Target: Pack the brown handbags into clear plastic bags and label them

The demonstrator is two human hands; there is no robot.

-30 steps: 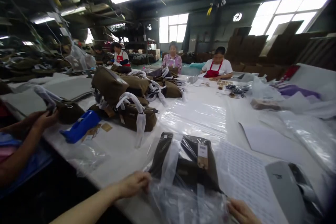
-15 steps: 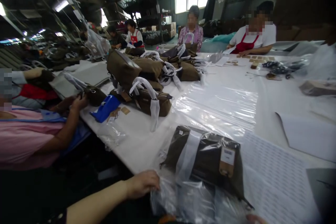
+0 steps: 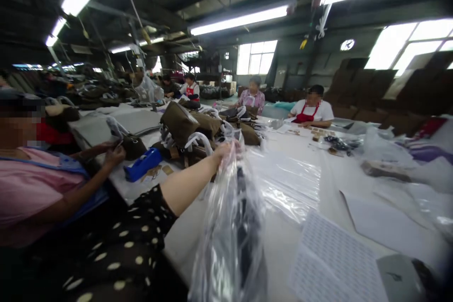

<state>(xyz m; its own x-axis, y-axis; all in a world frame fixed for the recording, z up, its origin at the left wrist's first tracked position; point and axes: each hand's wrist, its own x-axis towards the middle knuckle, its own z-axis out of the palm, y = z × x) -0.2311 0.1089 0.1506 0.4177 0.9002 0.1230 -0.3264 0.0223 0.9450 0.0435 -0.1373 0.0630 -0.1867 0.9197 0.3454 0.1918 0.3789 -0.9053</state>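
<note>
My left hand (image 3: 225, 152) grips the top of a clear plastic bag (image 3: 226, 245) and holds it up above the white table. Inside the plastic, a dark olive bag (image 3: 242, 212) hangs edge-on, mostly hidden by blurred folds. Below and right of the plastic lies a sheet of printed labels (image 3: 336, 259). My right hand is outside the picture. A polka-dot black sleeve (image 3: 116, 240) covers my upper left arm.
A co-worker in pink (image 3: 35, 184) handles a brown bag (image 3: 132, 147) beside a blue tape dispenser (image 3: 143, 164). Olive bags (image 3: 180, 123) are piled behind my left hand. Loose plastic film (image 3: 286, 184) lies on the table (image 3: 170, 193). More workers sit at the far end.
My left hand has risen from the table's near edge, lifting the plastic bag with the dark bag inside. My right hand has left the picture. The view has swung upward.
</note>
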